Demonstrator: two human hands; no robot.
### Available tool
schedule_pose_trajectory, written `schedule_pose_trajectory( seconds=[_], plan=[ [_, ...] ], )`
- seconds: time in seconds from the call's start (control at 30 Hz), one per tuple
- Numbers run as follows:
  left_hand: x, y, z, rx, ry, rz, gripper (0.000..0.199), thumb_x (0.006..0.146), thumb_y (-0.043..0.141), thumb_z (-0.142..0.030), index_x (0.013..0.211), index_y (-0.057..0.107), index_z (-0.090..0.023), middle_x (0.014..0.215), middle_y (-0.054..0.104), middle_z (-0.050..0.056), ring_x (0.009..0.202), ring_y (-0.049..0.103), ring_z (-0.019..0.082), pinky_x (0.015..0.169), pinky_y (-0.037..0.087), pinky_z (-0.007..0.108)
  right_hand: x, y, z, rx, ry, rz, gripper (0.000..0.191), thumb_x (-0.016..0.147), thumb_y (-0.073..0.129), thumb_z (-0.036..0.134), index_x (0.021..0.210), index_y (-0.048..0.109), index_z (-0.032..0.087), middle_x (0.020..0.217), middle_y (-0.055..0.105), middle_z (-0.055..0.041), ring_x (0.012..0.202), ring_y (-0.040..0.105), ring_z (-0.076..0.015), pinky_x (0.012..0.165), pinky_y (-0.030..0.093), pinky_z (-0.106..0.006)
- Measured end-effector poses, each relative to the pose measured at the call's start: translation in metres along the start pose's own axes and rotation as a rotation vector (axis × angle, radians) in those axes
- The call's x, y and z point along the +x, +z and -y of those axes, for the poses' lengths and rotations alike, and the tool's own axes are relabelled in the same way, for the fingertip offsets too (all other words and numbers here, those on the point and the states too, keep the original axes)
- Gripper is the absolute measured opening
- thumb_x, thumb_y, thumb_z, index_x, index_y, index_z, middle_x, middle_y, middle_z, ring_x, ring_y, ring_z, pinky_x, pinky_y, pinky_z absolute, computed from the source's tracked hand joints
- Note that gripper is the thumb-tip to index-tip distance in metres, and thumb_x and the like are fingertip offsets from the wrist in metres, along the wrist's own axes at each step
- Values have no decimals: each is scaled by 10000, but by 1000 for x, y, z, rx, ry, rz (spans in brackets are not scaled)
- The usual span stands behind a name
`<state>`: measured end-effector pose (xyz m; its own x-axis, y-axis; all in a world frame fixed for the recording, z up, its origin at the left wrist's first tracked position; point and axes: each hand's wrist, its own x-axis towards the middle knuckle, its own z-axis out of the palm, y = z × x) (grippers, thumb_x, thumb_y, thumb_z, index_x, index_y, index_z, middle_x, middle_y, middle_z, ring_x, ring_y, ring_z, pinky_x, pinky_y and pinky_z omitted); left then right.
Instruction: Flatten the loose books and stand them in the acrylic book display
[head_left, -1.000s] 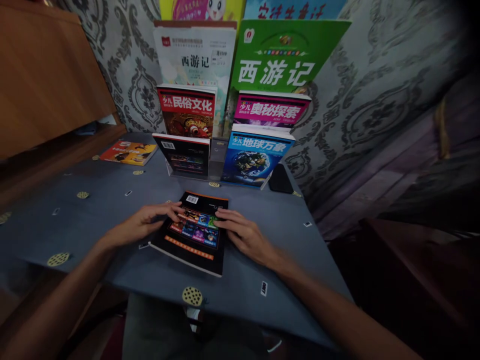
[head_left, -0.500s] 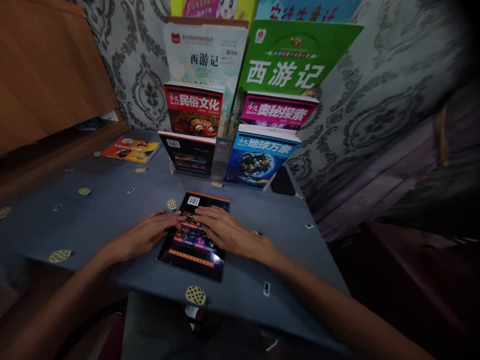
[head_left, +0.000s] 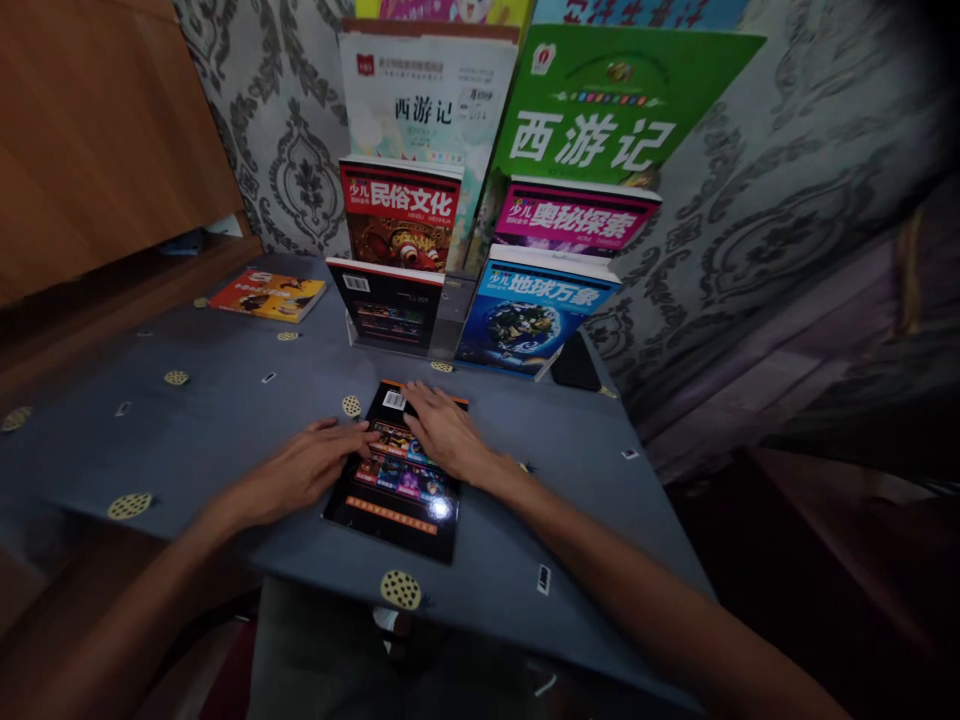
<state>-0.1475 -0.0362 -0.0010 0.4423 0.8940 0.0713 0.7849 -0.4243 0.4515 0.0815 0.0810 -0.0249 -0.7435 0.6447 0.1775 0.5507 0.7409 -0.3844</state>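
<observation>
A black book [head_left: 397, 490] with a barcode, small colour pictures and an orange strip lies flat near the table's front edge. My left hand [head_left: 311, 462] reaches over its left side, fingers stretched out with the tips on the cover. Across the upper right part of the same book rests my right hand [head_left: 444, 430], its fingers extended and pointing away from me. Neither hand grips anything. Beyond the hands stands a clear book rack [head_left: 442, 325] holding several upright books, among them a blue book with a globe [head_left: 525, 325] and a black-backed book [head_left: 391, 310].
On the blue-grey tablecloth [head_left: 225, 430] with pineapple prints, an orange book [head_left: 266, 293] lies at the back left. A dark phone-like slab [head_left: 576, 362] lies right of the rack. A wooden cabinet [head_left: 112, 130] rises on the left; a curtain hangs at the right.
My right hand has slid farther up the black book toward its top edge, uncovering more of the pictures. My left hand stays at the left side. The view has shifted slightly.
</observation>
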Motion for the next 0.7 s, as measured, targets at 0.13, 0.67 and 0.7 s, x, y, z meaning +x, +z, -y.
schedule_pose_trajectory(
  seconds=[0.13,0.67,0.7],
  plan=[
    [1,-1,1,-28,29,-11,335,1020,358,-211,1224,621,-256,1411,633,8,1305,568,192,1197,347,452,-24,-14,-27,12,33,-36,479,1025,379,259,1468,478,108,1516,509,-197,1465,415,-288,1221,312,-574],
    [-1,5,5,-26,9,-58,339,1008,392,-221,1260,619,-238,1425,624,32,1275,595,200,1185,363,454,-136,-32,34,107,-289,220,512,1058,406,276,1560,344,197,1584,439,-97,1514,312,-191,1263,257,-505],
    [-2,6,6,-24,11,-62,356,1008,388,-211,1283,612,-244,1423,626,32,1286,591,199,1189,358,461,-140,-33,38,109,-307,229,515,1053,420,266,1559,347,201,1580,446,-89,1514,312,-187,1264,258,-495]
  ],
)
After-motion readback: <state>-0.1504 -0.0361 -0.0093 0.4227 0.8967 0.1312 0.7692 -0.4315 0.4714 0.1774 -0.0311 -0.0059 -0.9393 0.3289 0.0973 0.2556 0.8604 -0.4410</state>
